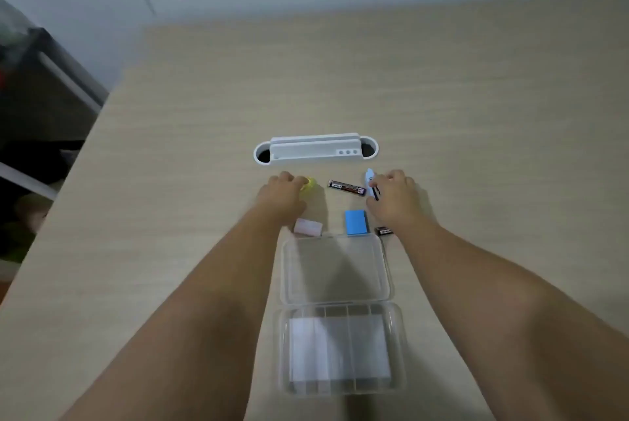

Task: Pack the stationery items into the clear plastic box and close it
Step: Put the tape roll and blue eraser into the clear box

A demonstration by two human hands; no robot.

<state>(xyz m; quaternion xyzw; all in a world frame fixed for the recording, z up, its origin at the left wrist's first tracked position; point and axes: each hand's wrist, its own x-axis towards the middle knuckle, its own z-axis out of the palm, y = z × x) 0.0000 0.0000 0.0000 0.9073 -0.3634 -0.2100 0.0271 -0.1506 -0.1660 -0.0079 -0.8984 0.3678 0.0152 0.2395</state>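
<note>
The clear plastic box (401, 345) lies open near me, its lid (337, 267) folded flat away from me and a white card inside the base. Beyond the lid lie a pink eraser (308, 227), a blue eraser (356, 222), a small dark item (384, 230) and a dark lead tube (346, 187). My left hand (280, 196) closes its fingers on a yellow item (309, 184). My right hand (394, 197) grips a light blue item (368, 180) with a thin black piece beside it.
A white desk cable tray (315, 149) is set into the wooden table (204, 148) beyond the items. The table's left edge drops to dark shelving (37, 107) with clutter. A pale wall runs behind the table.
</note>
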